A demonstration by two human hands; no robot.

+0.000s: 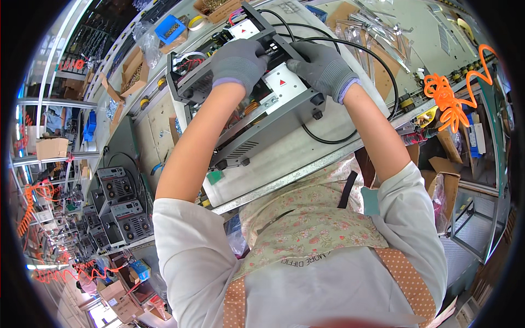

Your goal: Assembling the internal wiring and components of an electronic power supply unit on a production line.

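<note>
My grey-gloved left hand curls over the boxy, dark-grey metal chassis, likely heavy, stiff and best held by its edges, on the pale-covered table, my grey-gloved right hand bent at its right side, both grips unclear.

A dark grey machine case — open, red wires and white panels showing — sits diagonally on the pale bench.

Pale, seemingly padded bench carries open chassis, black cable.
</note>
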